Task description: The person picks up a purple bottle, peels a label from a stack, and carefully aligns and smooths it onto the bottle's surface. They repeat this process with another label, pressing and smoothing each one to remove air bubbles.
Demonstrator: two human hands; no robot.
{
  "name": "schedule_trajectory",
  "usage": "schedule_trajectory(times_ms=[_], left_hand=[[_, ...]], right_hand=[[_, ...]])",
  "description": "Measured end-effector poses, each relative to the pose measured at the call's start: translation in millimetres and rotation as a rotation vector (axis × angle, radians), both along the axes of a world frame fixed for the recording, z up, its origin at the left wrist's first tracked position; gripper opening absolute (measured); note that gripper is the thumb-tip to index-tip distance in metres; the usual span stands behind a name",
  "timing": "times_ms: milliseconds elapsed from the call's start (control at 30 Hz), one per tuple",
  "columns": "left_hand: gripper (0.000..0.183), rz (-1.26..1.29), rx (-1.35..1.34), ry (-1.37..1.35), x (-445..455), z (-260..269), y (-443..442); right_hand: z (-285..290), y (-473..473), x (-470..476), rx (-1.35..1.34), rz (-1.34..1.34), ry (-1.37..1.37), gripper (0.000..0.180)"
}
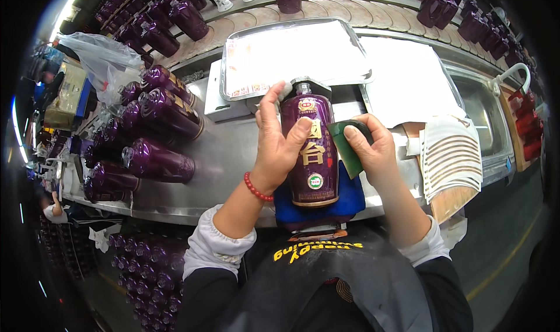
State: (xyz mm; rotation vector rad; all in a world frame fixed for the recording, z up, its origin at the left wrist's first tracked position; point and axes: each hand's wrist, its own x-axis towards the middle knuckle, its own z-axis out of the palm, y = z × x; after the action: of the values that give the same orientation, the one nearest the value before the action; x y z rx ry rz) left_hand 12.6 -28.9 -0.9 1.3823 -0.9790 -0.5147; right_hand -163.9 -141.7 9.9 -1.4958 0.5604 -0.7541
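Observation:
A glossy purple bottle (314, 166) with gold characters and small emblems lies on its back before me, its bare neck pointing away. My left hand (280, 144) steadies it, thumb across the front and the other fingers along its left side. Between the thumb and fingers of my right hand (372, 144) is a green flexible scraper (348, 152), its edge close beside the bottle's right side; whether they touch, I cannot tell. Beneath the bottle's base is a folded blue cloth (350, 201). Part of a dark support (321, 89) shows behind the bottle's neck.
Several purple bottles (159, 161) lie on the steel table (227, 157) at left. Behind stands a metal tray (367, 74) with white sheets (297, 54). Striped decal strips (453, 157) hang at right near a sink (477, 100). A conveyor (245, 19) carrying bottles curves along the back.

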Motion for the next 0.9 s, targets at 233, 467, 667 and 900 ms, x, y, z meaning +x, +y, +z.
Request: schedule_trajectory(times_ms=[233,467,667,900], left_hand=[[0.063,-0.087,-0.059,0.236,-1,0,-4],[0.065,-0.026,0.107,-0.056,-1,11,-7],[0.068,-0.039,0.065,0.042,0,9,-7],[0.065,-0.093,0.034,0.068,4,6,-6]], right_hand=[[1,-3,-3,0.081,0.048,0.057,0.019],[-6,-2,-1,0.023,0.002,0.0,0.019],[-5,-4,-4,0.07,0.034,0.053,0.019],[-5,-4,-5,0.056,0.026,0.056,0.019]])
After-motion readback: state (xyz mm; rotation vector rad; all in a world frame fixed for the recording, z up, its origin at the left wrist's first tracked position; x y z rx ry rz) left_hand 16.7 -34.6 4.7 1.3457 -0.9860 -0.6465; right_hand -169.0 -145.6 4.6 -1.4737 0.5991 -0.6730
